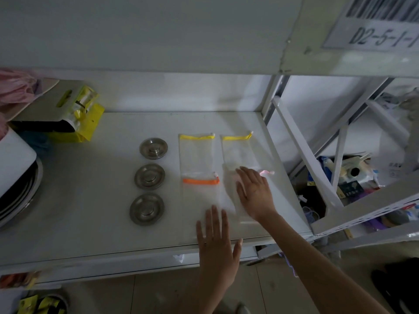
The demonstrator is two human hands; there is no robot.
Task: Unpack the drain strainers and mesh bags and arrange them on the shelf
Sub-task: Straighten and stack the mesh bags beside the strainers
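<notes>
**Observer A:** Strainers (pixel 149 176) stood in one column of three on the shelf (pixel 90 211), running front to back, all lying flat and apart from each other. To their right lay four mesh bags in two columns: two yellow-trimmed bags (pixel 196 152) at the rear, an orange-trimmed bag (pixel 201 193) front left, and a pink-trimmed bag (pixel 242 200) front right.

**Observer B:** Hand positions?

**Observer A:** Right hand (pixel 255 191) lay flat on the pink-trimmed bag, fingers spread and extended, palm down. It gripped nothing; it pressed or smoothed. Left hand (pixel 217 241) hovered at the front edge of the shelf, fingers likewise spread, holding nothing, its fingertips at or just over the near end of the orange-trimmed bag. Contact there could not be confirmed.

**Observer B:** Controlling relation for the coming move?

**Observer A:** Each bag's long axis ran front to back, trim toward the rear. The pink-trimmed bag sat slightly skewed against that axis, its near end angled toward the shelf edge. Correction, in my judgement, would fall to the right hand, already on it. The left was nearer the orange-trimmed bag. The layout looked nearly complete.
</notes>
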